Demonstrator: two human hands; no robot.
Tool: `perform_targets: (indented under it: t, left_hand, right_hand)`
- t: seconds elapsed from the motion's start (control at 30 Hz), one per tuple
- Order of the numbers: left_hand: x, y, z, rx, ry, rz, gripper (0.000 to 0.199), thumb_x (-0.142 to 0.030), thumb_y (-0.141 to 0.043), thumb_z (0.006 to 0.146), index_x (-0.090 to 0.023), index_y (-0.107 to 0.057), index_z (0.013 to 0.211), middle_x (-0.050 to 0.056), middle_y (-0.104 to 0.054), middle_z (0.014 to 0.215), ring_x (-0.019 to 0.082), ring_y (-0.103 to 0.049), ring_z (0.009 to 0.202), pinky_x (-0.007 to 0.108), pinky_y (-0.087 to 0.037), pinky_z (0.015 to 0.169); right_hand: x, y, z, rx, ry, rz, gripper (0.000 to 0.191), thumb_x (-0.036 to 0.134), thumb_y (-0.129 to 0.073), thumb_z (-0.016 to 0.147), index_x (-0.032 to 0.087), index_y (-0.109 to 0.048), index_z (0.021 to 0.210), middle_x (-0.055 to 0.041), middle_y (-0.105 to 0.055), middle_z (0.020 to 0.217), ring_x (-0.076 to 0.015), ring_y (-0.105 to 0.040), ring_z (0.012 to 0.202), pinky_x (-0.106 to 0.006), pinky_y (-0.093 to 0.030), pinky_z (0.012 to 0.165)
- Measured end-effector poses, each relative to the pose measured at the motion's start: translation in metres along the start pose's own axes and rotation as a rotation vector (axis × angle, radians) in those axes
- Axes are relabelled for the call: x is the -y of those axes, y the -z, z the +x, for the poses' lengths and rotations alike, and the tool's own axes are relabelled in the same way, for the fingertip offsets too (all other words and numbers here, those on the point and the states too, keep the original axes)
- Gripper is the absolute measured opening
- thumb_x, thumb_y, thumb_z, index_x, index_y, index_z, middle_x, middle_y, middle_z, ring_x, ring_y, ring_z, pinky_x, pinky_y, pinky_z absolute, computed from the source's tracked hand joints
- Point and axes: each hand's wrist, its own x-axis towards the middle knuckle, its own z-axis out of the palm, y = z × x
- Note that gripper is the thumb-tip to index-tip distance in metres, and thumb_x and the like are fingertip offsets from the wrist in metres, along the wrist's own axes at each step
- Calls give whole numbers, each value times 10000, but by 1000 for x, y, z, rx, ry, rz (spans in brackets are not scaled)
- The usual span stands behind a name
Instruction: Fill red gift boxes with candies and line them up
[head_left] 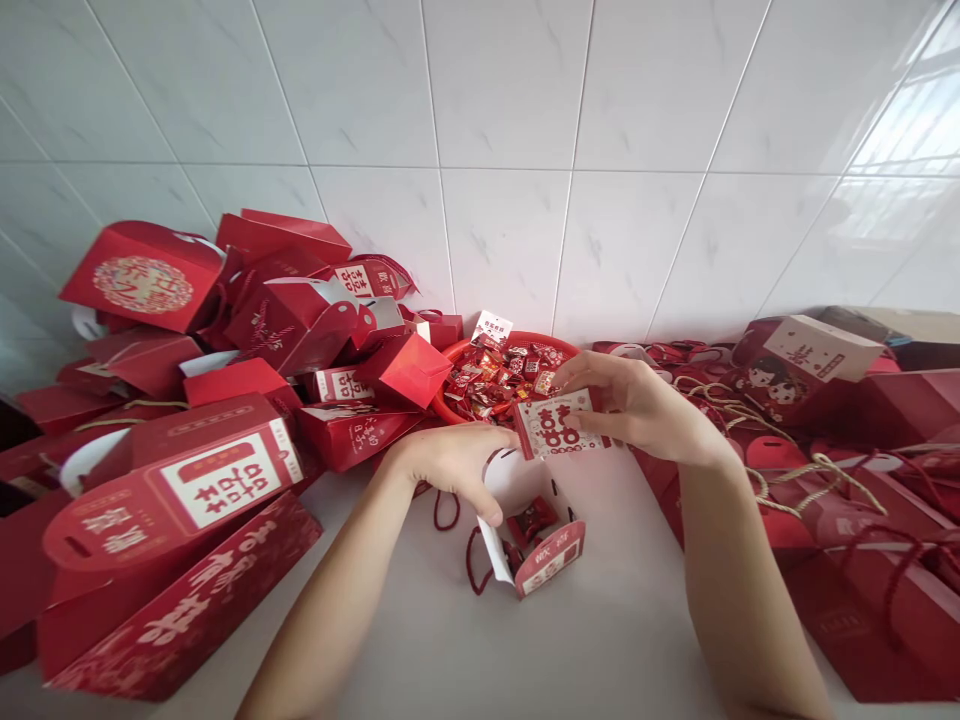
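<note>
1 open red box [551, 568] stands on the pale table [615, 630], its side wall gripped by the left hand [454, 465], while the right hand [637, 405] pinches a printed packet [551, 425] over its far edge. Should the left grip slacken, the box could tip or buckle, spilling the small red contents [535, 518] inside, and the cord handle [469, 570] could snag a finger. Beyond, packet and right hand partly screen an orange basket [538, 338] of wrapped sweets [517, 370], hemmed by 2 heaps, red boxes [150, 450] at left and corded bags [885, 630] at right, before a tiled wall [502, 230].
</note>
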Motion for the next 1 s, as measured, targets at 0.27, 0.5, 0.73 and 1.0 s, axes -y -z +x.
perform_targets:
  t: [0.27, 0.5, 0.73, 1.0]
  left_hand:
    - [-13, 2, -7, -22, 113, 124, 625, -275, -819, 567, -247, -681, 1175, 26, -733, 1112, 286, -691, 970, 302, -492, 814]
    - [-11, 7, -9, -20, 143, 134, 615, -260, -832, 565, -215, -687, 1162, 40, -726, 1103, 290, -685, 967, 297, -486, 804]
    - [-7, 7, -9, -16, 146, 152, 765, -271, -844, 561, -271, -636, 1298, 48, -680, 1290, 315, -624, 1173, 318, -463, 942]
    - [-4, 7, -8, 12, 198, 182, 878, -318, -841, 581, -254, -561, 1411, 87, -560, 1477, 343, -528, 1331, 350, -431, 1036]
  right_hand:
    - [6, -29, 3, 353, 37, -307, 322, 32, -571, 798, 207, -745, 1004, -29, -756, 974, -154, -657, 805, -267, -468, 748]
    - [2, -54, 8, 433, -68, -579, 470, -1, -565, 777, 157, -688, 1202, -108, -725, 1068, -209, -654, 902, -266, -408, 687]
    - [3, -61, 9, 597, -58, -514, 412, -13, -460, 834, 193, -761, 1026, -56, -745, 950, -165, -636, 795, -258, -413, 662]
    - [-20, -71, 19, 830, -78, -408, 89, 236, -651, 860, 198, -731, 852, 7, -695, 780, -111, -569, 646, -212, -374, 532]
